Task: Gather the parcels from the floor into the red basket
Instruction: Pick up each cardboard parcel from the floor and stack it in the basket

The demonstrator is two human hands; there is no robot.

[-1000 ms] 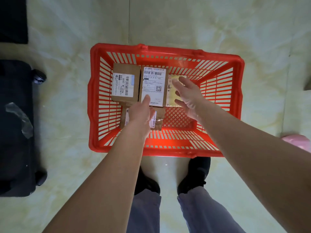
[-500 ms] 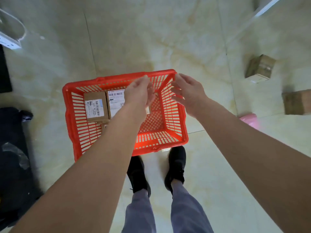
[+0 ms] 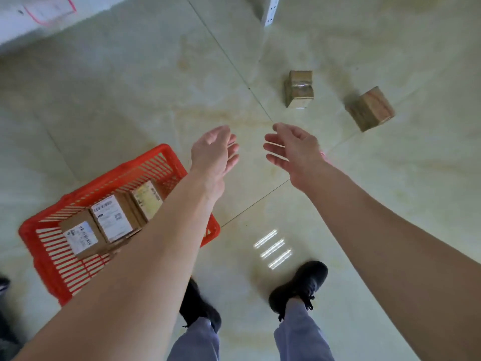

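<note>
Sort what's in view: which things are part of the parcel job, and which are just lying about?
Job: red basket; three labelled parcels inside it; two brown parcels on the floor, one nearer, one further right.
Lying about: white post; white board.

Labelled parcels (image 3: 114, 224) in red basket (image 3: 52, 267)

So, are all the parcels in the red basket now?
No, two cardboard parcels lie on the floor beyond the red basket.

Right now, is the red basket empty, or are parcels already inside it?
Not empty. The red basket holds at least three labelled cardboard parcels, side by side. The left forearm hides part of its inside, so the full count cannot be told.
</note>
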